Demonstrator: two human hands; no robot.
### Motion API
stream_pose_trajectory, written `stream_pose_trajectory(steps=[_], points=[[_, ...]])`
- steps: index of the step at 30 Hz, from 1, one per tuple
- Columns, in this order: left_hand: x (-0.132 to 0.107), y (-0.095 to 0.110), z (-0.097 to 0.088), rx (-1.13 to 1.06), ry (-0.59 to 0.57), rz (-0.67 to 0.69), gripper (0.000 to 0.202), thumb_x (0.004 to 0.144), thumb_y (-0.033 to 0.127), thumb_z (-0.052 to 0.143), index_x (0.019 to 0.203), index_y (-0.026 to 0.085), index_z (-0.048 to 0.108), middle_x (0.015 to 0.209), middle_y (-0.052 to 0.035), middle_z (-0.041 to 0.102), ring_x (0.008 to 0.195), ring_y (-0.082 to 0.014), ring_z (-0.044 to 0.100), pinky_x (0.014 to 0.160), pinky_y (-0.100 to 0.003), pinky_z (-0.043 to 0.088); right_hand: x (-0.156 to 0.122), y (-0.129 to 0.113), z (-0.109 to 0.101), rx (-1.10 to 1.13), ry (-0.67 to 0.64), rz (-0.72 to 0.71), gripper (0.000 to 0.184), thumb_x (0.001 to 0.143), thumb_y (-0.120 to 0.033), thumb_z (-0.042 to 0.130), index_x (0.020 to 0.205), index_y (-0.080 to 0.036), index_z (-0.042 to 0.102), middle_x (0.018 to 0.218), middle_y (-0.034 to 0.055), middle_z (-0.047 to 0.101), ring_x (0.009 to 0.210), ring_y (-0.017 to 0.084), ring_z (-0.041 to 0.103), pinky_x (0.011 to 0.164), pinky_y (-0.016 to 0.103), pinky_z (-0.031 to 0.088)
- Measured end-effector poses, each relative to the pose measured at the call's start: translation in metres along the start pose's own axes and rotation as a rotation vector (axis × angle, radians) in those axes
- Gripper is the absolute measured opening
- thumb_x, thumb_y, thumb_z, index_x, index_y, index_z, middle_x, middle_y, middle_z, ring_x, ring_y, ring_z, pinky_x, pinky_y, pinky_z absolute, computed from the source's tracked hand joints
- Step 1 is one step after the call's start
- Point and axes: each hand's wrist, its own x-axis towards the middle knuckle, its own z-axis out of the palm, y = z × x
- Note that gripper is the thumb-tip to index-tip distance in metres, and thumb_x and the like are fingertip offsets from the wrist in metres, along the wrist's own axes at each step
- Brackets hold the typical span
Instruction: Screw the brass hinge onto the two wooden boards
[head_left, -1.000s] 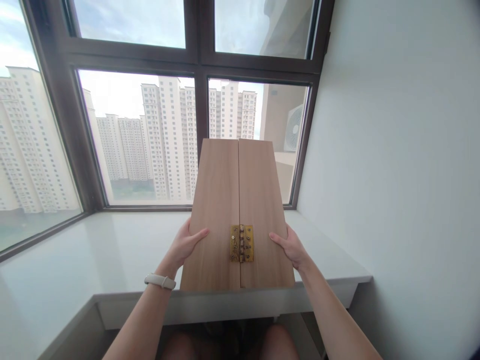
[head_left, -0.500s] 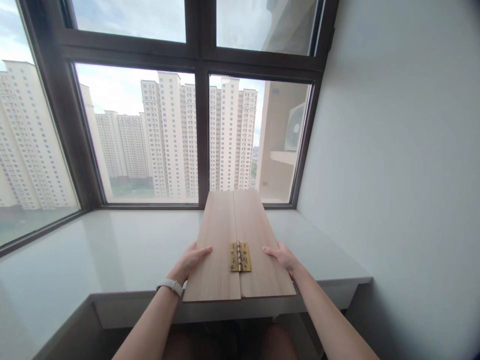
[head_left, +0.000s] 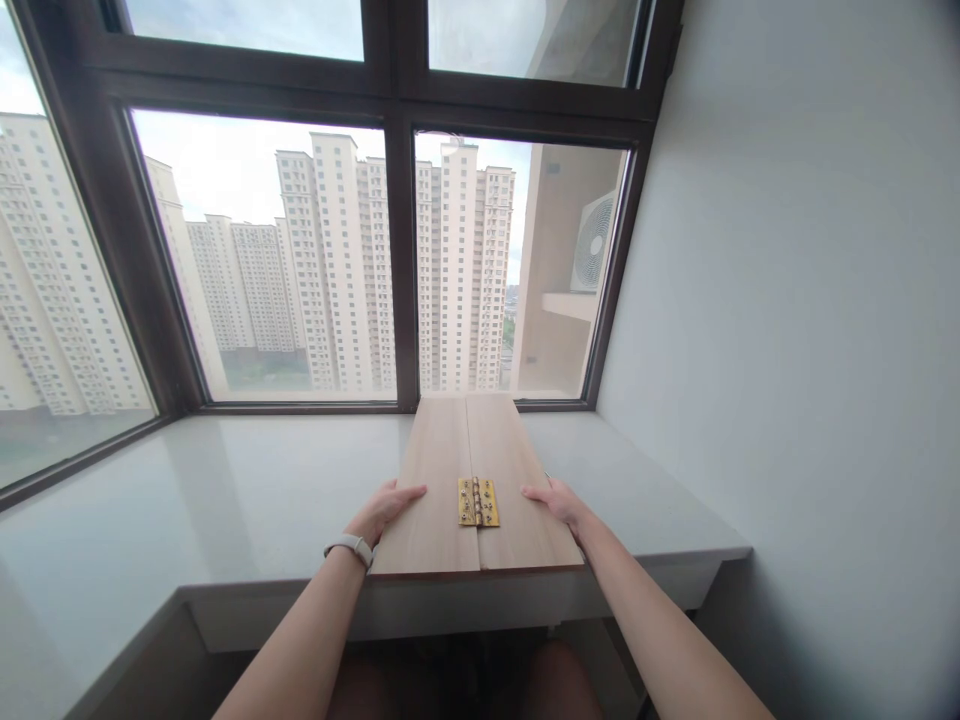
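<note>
Two pale wooden boards lie side by side in the middle of the head view, joined by a brass hinge [head_left: 478, 502] with several screws. My left hand [head_left: 386, 508] grips the outer edge of the left board [head_left: 427, 530], its thumb on top and its fingers hidden beneath. On the other side, my right hand [head_left: 561, 503] holds the right board [head_left: 525, 545] the same way, thumb on the face. A thin seam runs between the boards beyond the hinge. A light watch band [head_left: 349, 547] circles my left wrist.
Under and around the boards is a glossy white countertop [head_left: 292, 500], whose front edge [head_left: 660, 560] faces me. Dark window frames [head_left: 405, 260] rise behind it, with tall buildings outside. A white wall [head_left: 787, 300] stands on the right.
Both hands have tilted the joined boards flatter; their near ends now appear higher in view and their far ends slightly lower. The camera view has shifted slightly. Both grips stay the same.
</note>
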Motion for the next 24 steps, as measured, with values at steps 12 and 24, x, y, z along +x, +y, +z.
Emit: stream_pose_trajectory(steps=[12, 24], points=[[0.02, 0.004, 0.0, 0.065, 0.019, -0.017, 0.055, 0.065, 0.044, 0.087, 0.104, 0.014, 0.063, 0.104, -0.0177, 0.076, 0.091, -0.0336, 0.075, 0.073, -0.039, 0.063, 0.017, -0.001, 0.0, -0.027, 0.021, 0.038, 0.052, 0.069, -0.038, 0.084, 0.108, -0.014, 0.061, 0.102, 0.0151, 0.075, 0.083, 0.027, 0.073, 0.071, 0.038, 0.061], [0.023, -0.009, 0.006, 0.306, 0.256, 0.127, 0.085, 0.07, 0.056, 0.083, 0.13, 0.019, 0.034, 0.122, -0.0188, 0.068, 0.096, -0.0267, 0.073, 0.079, -0.036, 0.058, 0.018, 0.0, -0.004, -0.461, 0.319, -0.131, 0.065, 0.068, -0.05, 0.083, 0.117, -0.018, 0.055, 0.121, 0.0151, 0.069, 0.102, 0.026, 0.068, 0.082, 0.033, 0.053]])
